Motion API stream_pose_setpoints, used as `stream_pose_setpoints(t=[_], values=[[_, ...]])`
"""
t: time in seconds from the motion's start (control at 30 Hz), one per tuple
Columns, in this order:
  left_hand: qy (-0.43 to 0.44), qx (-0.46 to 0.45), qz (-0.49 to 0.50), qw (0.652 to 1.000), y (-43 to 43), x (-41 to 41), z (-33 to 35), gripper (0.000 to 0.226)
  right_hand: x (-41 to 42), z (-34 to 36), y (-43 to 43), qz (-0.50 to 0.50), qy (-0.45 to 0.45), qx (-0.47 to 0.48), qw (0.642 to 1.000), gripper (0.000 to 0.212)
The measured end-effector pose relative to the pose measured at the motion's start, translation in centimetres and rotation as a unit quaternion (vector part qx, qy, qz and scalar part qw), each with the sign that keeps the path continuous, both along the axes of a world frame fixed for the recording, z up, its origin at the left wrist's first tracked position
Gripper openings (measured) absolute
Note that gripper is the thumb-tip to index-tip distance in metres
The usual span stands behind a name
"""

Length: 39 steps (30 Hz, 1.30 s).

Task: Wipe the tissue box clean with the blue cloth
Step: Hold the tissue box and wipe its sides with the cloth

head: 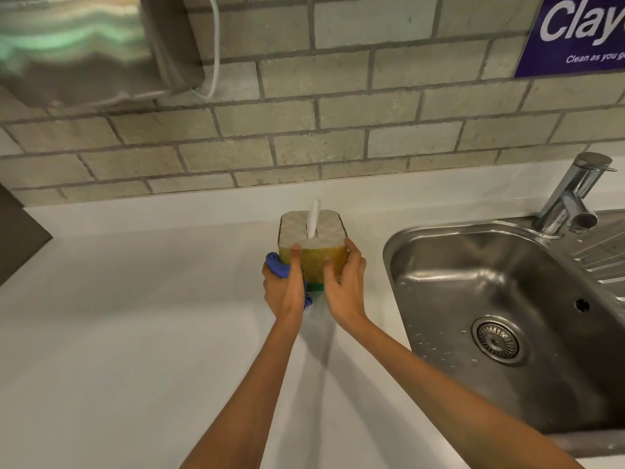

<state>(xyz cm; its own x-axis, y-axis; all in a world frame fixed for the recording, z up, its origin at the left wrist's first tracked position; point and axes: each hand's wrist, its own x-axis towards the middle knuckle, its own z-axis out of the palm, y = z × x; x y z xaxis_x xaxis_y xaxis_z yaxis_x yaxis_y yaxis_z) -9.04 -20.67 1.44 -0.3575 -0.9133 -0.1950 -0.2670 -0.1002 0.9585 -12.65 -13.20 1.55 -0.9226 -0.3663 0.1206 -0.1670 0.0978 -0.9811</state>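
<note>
A cube-shaped tissue box (316,258), yellow-sided with a grey patterned top and a white tissue sticking up, stands on the white counter (135,316) near the back wall. My left hand (284,286) presses a bunched blue cloth (277,265) against the box's left side, thumb up along the front corner. My right hand (345,279) grips the box's right side and front, holding it steady. The lower part of the cloth is hidden behind my left hand.
A steel sink (507,316) with a drain lies to the right, its tap (571,194) at the back. A tiled wall (304,130) rises behind the counter. A metal dispenser (84,45) hangs upper left; a blue sign (575,32) upper right.
</note>
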Motion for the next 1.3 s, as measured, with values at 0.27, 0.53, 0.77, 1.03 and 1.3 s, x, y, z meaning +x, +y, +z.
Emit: stream_pose_setpoints(t=[0.27, 0.53, 0.77, 1.03, 1.3], values=[[0.050, 0.098, 0.071, 0.991, -0.8, 0.4, -0.8, 0.049, 2.8, -1.7, 0.2, 0.046, 0.046, 0.043, 0.997, 0.060], [0.043, 0.056, 0.096, 0.993, 0.3, -0.1, -1.1, 0.057, 4.3, -2.3, 1.1, 0.084, 0.053, 0.032, 0.995, 0.061], [0.053, 0.078, 0.061, 0.994, -1.3, -0.2, -1.3, 0.055, 2.1, -2.9, 2.0, 0.015, 0.090, 0.062, 0.994, 0.054], [0.065, 0.091, -0.048, 0.993, -5.3, -0.7, -0.6, 0.043, -7.3, -2.5, 2.6, -0.048, -0.026, 0.040, 0.998, 0.046], [0.071, 0.093, -0.097, 0.988, -6.8, -0.7, -0.7, 0.048, -11.1, -3.7, 1.6, 0.107, -0.121, 0.088, 0.983, 0.062]])
